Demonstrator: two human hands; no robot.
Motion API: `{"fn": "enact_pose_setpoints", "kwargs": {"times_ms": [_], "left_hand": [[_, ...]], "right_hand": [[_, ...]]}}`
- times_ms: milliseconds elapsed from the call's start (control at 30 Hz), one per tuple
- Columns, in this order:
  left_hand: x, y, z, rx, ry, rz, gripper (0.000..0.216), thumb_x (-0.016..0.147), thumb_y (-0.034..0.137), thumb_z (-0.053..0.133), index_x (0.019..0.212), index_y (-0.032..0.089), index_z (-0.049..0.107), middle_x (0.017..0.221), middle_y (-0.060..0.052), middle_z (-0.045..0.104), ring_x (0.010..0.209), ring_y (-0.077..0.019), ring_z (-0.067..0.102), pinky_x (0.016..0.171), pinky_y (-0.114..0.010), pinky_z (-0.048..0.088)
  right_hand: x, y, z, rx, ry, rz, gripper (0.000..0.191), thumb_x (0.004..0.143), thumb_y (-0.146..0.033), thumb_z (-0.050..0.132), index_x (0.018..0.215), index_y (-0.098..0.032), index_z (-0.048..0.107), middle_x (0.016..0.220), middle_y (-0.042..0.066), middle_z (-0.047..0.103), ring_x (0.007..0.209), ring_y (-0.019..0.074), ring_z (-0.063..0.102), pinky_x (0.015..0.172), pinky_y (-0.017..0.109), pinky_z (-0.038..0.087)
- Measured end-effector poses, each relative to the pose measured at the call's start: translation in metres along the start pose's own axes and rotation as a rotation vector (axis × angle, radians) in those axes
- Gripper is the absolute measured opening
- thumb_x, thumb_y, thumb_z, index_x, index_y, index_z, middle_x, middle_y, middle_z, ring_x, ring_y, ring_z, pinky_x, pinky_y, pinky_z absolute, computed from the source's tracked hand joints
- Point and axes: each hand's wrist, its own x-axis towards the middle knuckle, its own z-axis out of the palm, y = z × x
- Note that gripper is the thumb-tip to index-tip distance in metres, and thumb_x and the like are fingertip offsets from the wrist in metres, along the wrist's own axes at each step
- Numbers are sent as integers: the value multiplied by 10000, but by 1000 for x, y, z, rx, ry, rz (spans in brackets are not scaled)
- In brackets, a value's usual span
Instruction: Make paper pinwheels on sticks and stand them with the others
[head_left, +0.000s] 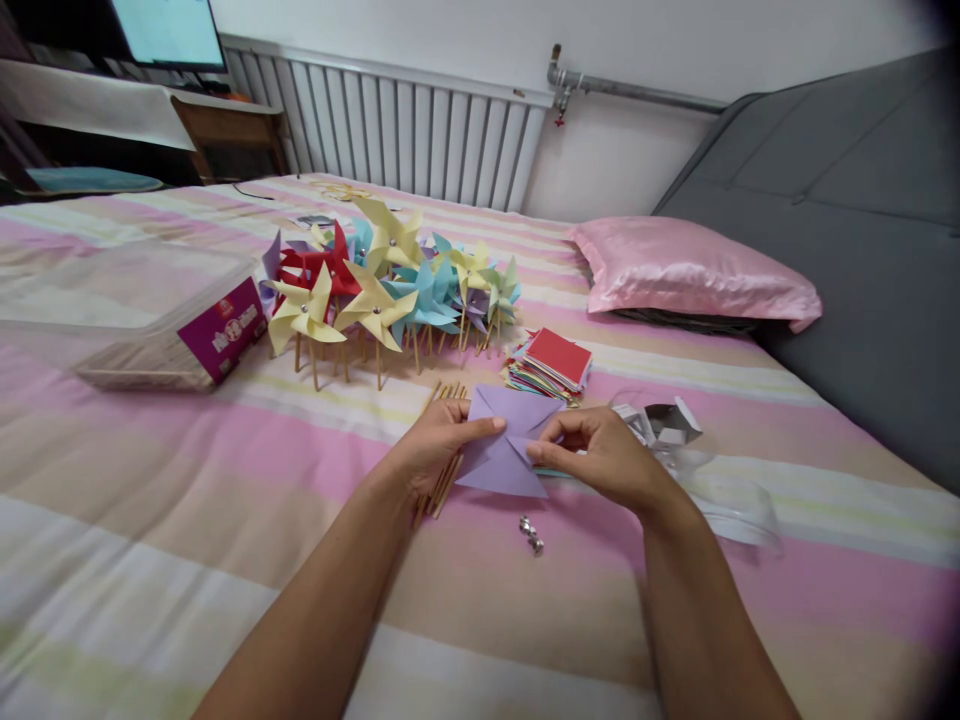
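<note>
Between my two hands is a purple paper square (506, 470) with cuts running in toward its middle. My left hand (448, 440) pinches its left side, thumb lying on top near the centre. On the right side, my right hand (592, 450) grips a corner flap of the same paper between thumb and fingers. Several thin wooden sticks (447, 487) lie on the bed under and beside my left hand. A few small silver metal pieces (532, 536) rest on the sheet just below the paper.
Finished paper pinwheels (375, 300) cluster beyond my hands. A stack of coloured paper squares (555, 358) lies ahead. At left is a clear plastic box (150, 320); at right are a small open white box (671, 424), a clear plastic container (735, 510) and a pink pillow (690, 265).
</note>
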Motion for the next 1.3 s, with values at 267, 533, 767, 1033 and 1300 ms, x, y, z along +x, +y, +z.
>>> {"fn": "enact_pose_setpoints", "kwargs": {"times_ms": [267, 533, 767, 1033, 1300], "left_hand": [[1, -3, 0, 24, 13, 7, 247, 638, 316, 754, 758, 107, 696, 674, -55, 677, 555, -123, 594, 577, -248, 459], [2, -2, 2, 78, 55, 14, 270, 594, 297, 776, 761, 99, 700, 708, -69, 684, 627, -163, 620, 623, -273, 469], [6, -5, -2, 135, 6, 34, 323, 559, 254, 798, 827, 98, 707, 798, -80, 688, 684, -167, 618, 660, -278, 474], [6, -5, -1, 160, 8, 24, 346, 553, 242, 803, 849, 94, 703, 779, -90, 693, 656, -160, 613, 630, -271, 469], [6, -4, 5, 162, 103, 69, 353, 515, 232, 812, 817, 75, 718, 717, -87, 695, 609, -158, 610, 620, -276, 481]], "right_hand": [[0, 3, 0, -8, -14, 23, 245, 741, -367, 663, 628, -149, 657, 637, 35, 652, 579, 136, 588, 517, 225, 440], [-1, 4, -1, -84, -7, 3, 219, 742, -324, 654, 605, -154, 641, 623, 25, 638, 561, 130, 568, 510, 229, 426], [0, 3, 1, -136, 7, -6, 223, 736, -310, 645, 579, -155, 614, 573, 7, 598, 521, 111, 519, 469, 216, 379], [0, 1, 1, -135, -7, -21, 216, 727, -273, 635, 553, -155, 589, 541, -6, 570, 499, 96, 488, 450, 203, 343], [1, 3, 5, -145, 44, 5, 173, 723, -285, 641, 614, -162, 585, 583, 1, 586, 523, 110, 518, 456, 208, 370]]}}
